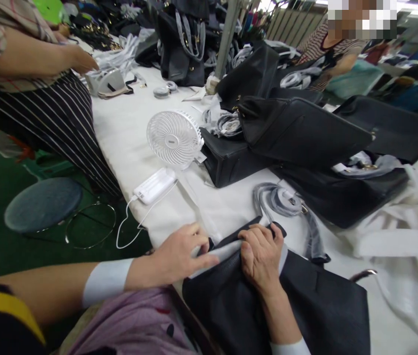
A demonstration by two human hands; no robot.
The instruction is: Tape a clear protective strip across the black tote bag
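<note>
A black leather bag lies at the near edge of the white table. My left hand grips the bag's upper left edge, fingers curled around a strip of white wrapping on it. My right hand presses down on the same edge, fingers bent and pinching the black leather. A plastic-wrapped grey strap curls on the table just beyond my right hand.
A small white fan and a white power bank with cable sit beyond my left hand. Several black bags pile up at centre right. One person in a striped skirt stands left; another sits far right. A round stool is on the floor.
</note>
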